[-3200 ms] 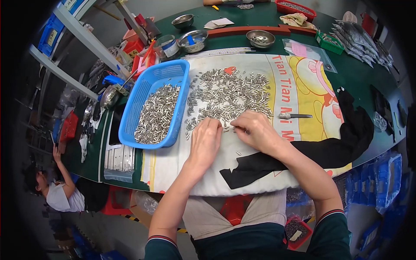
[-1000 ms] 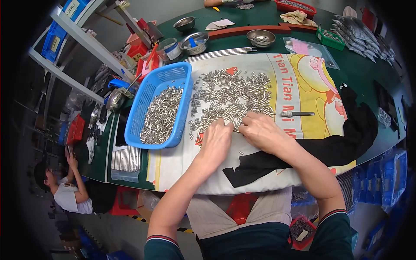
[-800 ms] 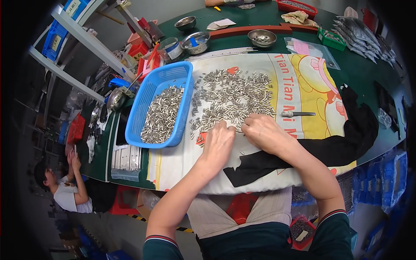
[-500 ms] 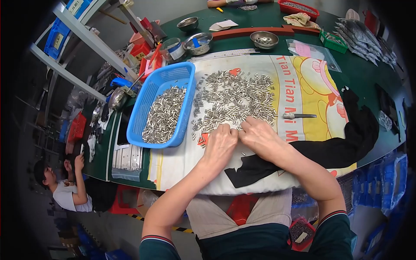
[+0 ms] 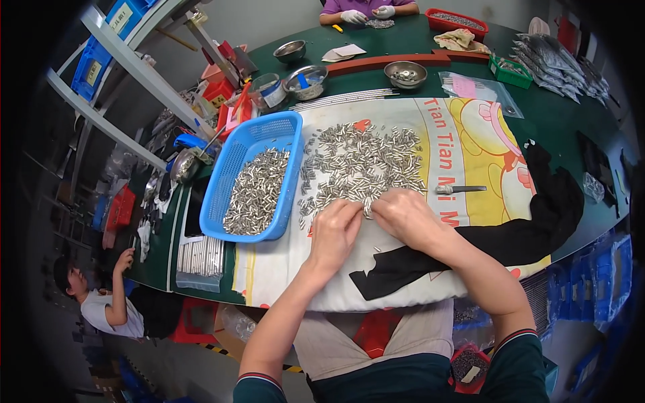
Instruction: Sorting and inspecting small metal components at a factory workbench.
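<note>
Small silvery metal pins (image 5: 366, 161) lie in a loose, spread-out pile on a printed cloth (image 5: 282, 272). At the pile's near edge, my left hand (image 5: 332, 232) is closed, thumb and fingers brought together. Close beside it, my right hand (image 5: 406, 216) is closed too, its fingers curled down toward the pins. The fingertips of both hands almost meet; anything small between them is too hidden to make out. Left of the pile stands a blue plastic basket (image 5: 293, 176) partly filled with similar pins. A single pin (image 5: 377, 249) lies apart, nearer to me.
Black fabric (image 5: 470, 245) stretches over the cloth's right side, below a dark-handled tool (image 5: 462, 189). Metal bowls (image 5: 405, 75) and thin rods (image 5: 346, 99) lie beyond the cloth. Bagged rods (image 5: 200, 258) lie left. A gloved co-worker (image 5: 368, 15) sits across; another person (image 5: 111, 309) is at left.
My hands have shifted slightly, the left one turning so its thumb shows more. The view has tilted, bringing more of the co-worker across the table into sight.
</note>
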The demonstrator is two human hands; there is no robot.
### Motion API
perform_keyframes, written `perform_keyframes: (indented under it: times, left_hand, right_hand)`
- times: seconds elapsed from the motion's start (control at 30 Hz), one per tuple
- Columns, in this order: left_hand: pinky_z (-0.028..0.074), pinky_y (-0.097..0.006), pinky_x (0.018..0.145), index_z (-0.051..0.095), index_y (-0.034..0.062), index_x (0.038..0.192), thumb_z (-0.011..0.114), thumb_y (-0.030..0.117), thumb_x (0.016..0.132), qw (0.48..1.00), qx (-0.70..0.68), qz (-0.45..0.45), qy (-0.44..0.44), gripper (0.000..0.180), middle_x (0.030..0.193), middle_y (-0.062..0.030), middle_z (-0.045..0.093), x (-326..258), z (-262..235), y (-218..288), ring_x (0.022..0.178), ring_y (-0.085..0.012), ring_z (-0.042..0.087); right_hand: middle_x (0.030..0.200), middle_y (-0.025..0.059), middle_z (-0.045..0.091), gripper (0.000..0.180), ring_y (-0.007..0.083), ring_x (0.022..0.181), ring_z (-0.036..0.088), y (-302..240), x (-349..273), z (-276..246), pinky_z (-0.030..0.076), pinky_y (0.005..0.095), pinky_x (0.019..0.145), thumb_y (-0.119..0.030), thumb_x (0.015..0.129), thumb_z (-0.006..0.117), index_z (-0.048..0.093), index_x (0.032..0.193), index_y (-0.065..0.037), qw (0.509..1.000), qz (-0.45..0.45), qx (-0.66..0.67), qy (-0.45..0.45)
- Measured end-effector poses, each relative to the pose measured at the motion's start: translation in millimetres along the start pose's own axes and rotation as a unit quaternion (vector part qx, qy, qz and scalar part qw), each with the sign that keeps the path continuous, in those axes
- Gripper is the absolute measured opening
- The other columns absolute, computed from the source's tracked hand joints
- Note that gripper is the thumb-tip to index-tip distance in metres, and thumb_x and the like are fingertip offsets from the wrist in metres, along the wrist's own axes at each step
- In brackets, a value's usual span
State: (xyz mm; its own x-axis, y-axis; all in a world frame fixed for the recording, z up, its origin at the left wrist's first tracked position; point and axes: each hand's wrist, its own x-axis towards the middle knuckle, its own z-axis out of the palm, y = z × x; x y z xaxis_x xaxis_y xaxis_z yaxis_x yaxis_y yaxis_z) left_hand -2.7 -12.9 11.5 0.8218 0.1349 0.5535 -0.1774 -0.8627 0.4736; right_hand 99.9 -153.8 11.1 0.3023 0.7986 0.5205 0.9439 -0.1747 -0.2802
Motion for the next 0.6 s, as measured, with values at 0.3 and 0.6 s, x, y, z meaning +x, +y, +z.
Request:
perform_keyframes:
  times: [0.3,0.6]
  left_hand:
    - [0.051,-0.024,0.072,0.062,-0.0041,0.1,0.056,-0.001,0.086,0.899,-0.38,-0.198,0.092,0.016,0.088,-0.0072,0.064,-9.0,21.9,-0.9,0.078,-0.0124,0.062]
    - [0.049,-0.023,0.068,0.065,-0.0013,0.095,0.06,-0.003,0.08,0.927,-0.318,-0.14,0.14,0.016,0.087,-0.0082,0.065,-8.0,19.0,0.7,0.076,-0.0122,0.061]
  right_hand:
    - [0.068,0.0097,0.061,0.009,0.0257,0.064,0.059,-11.3,5.0,7.8,0.047,0.0358,0.057,-0.003,0.07,0.067,0.063,0.077,-0.001,0.963,0.072,0.179,0.186]
    - [0.067,0.0082,0.06,0.018,0.0204,0.059,0.056,-13.1,7.6,11.4,0.044,0.0303,0.054,0.001,0.069,0.067,0.067,0.087,-0.002,0.959,0.041,0.189,0.208]
